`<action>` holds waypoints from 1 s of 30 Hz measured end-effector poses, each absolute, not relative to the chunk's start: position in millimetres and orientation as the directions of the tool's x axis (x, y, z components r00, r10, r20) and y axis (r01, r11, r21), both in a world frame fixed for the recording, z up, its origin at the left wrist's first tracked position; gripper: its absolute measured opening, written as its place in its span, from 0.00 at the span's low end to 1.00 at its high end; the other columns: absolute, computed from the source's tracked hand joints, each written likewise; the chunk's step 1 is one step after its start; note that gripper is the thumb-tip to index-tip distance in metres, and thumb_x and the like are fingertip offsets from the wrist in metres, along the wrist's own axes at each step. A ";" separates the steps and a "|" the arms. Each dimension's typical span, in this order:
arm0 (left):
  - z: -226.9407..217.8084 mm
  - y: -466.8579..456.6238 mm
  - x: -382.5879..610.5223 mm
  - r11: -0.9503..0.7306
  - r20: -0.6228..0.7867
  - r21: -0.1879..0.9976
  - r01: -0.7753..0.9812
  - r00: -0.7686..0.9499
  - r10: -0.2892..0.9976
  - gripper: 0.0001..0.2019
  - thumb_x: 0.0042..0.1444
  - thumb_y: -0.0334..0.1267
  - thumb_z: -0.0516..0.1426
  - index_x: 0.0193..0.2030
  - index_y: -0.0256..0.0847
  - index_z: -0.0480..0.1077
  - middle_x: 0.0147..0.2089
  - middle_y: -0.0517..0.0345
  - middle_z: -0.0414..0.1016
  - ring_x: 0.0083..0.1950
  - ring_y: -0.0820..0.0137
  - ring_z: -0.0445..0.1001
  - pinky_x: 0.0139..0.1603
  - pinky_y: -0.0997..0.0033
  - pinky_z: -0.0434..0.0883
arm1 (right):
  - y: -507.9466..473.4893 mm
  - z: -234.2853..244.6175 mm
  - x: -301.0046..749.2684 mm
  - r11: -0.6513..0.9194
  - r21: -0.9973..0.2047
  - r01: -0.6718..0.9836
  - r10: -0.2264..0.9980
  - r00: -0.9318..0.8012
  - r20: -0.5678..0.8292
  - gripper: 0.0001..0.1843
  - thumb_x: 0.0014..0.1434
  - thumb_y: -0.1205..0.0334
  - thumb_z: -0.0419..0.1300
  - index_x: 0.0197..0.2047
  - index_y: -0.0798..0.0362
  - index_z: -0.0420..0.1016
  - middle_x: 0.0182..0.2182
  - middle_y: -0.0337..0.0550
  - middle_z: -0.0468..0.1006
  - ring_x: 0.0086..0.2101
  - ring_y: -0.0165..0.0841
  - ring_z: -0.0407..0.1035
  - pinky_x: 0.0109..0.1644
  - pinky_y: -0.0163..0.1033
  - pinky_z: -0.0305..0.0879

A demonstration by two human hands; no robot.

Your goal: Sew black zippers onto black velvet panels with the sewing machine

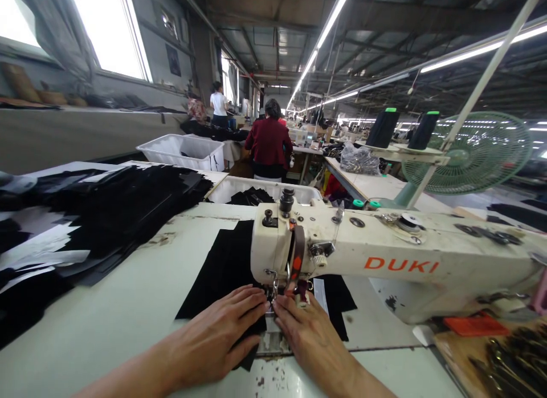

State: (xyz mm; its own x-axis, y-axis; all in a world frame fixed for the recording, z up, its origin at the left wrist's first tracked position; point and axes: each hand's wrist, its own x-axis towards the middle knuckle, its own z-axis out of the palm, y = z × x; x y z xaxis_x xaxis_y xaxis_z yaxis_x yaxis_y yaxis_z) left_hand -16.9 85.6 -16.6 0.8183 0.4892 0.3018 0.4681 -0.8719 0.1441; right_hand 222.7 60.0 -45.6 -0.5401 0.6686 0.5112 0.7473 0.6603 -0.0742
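A cream sewing machine (pixel 384 261) marked DUKI stands on the pale table (pixel 128 307). A piece of black fabric (pixel 222 267) lies flat under its needle head (pixel 282 255). My left hand (pixel 217 335) lies flat on the fabric just left of the presser foot, fingers stretched out. My right hand (pixel 305 329) rests palm down to the right of the foot, fingertips pressed on the fabric by the needle. Neither hand grips anything.
A heap of black and white cut pieces (pixel 94 215) covers the table's left side. White bins (pixel 183 150) stand behind. A green fan (pixel 478 153) and thread cones (pixel 382 127) are at the right. A person in red (pixel 269 141) sits ahead. Metal parts (pixel 513 352) lie at lower right.
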 end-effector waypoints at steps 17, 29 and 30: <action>-22.0 94.6 -15.0 -0.864 0.343 0.130 0.487 0.795 0.500 0.22 0.69 0.41 0.54 0.67 0.38 0.63 0.66 0.46 0.67 0.67 0.55 0.65 0.66 0.54 0.66 | 61.8 -41.8 217.9 0.638 -0.141 0.757 0.659 -0.442 0.608 0.15 0.67 0.70 0.57 0.55 0.49 0.73 0.48 0.39 0.80 0.49 0.39 0.71 0.65 0.50 0.56; -22.6 96.3 -13.8 -0.852 0.322 0.171 0.496 0.789 0.524 0.22 0.69 0.42 0.54 0.67 0.39 0.62 0.66 0.48 0.67 0.68 0.57 0.64 0.68 0.54 0.63 | 61.4 -44.4 216.7 0.598 -0.087 0.797 0.652 -0.421 0.631 0.12 0.71 0.66 0.51 0.46 0.51 0.76 0.37 0.42 0.80 0.39 0.39 0.73 0.59 0.49 0.61; -22.5 96.5 -13.9 -0.849 0.315 0.175 0.499 0.788 0.528 0.22 0.69 0.42 0.54 0.67 0.39 0.62 0.66 0.48 0.67 0.68 0.57 0.64 0.68 0.53 0.63 | 60.9 -44.3 216.8 0.598 -0.091 0.796 0.653 -0.418 0.632 0.12 0.71 0.66 0.51 0.46 0.51 0.76 0.37 0.42 0.80 0.39 0.39 0.73 0.59 0.49 0.61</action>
State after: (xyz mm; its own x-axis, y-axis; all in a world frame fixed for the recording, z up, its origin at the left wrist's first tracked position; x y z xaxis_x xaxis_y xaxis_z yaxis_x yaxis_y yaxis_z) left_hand -13.9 96.5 -22.5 0.7884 0.5281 0.3155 0.4986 -0.8490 0.1752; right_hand 216.8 60.9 -44.3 -0.4184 0.6527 0.6316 0.7963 0.5980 -0.0906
